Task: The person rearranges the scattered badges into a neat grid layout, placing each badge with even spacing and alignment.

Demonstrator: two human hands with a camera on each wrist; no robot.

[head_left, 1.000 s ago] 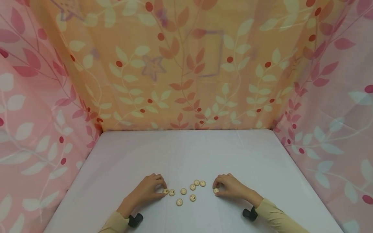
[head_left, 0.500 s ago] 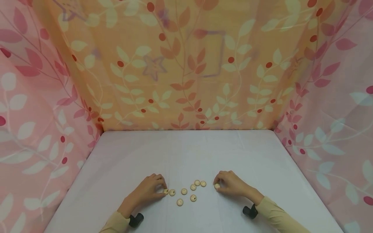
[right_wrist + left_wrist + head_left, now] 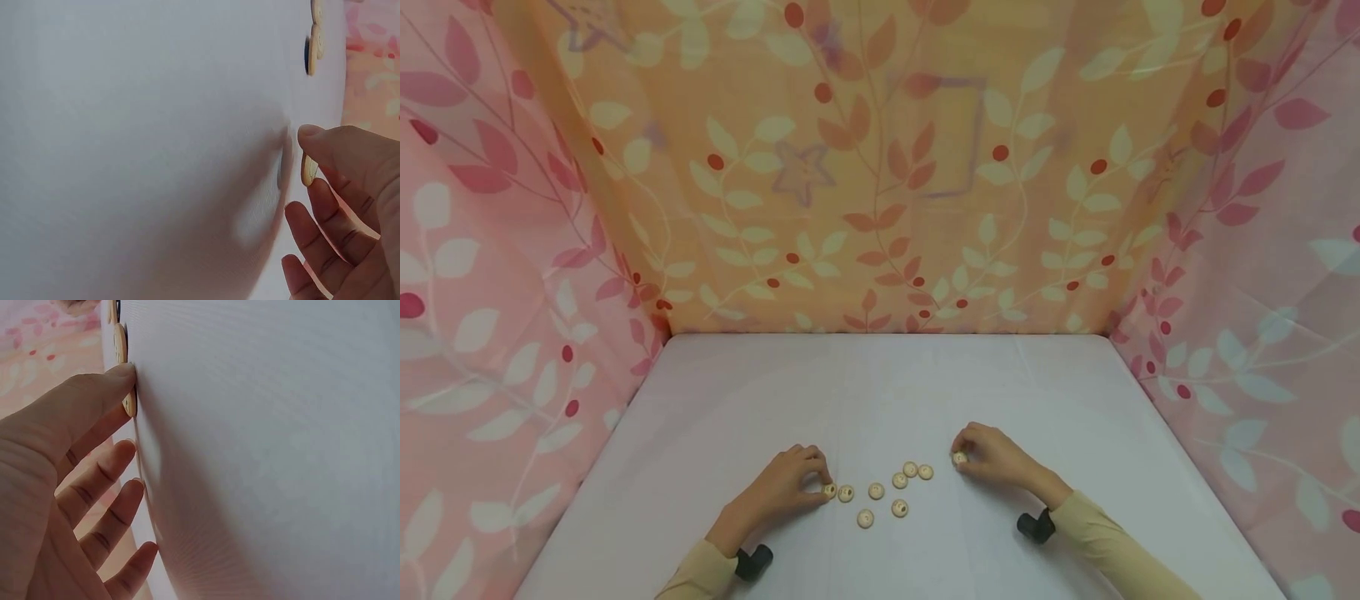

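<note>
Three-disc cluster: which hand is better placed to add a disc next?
Right hand, likely: it pinches a disc close to the cluster; the left hand pinches a second disc, farther off.

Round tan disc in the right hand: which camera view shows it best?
The right wrist view: the disc appears largest there, nearly edge-on in the right hand. The head view shows its face, but small. In the left wrist view I cannot make it out.

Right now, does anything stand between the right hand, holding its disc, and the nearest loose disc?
Nothing visible does: only white tabletop shows between the right hand, pinching its disc, and the nearest loose disc.
</note>
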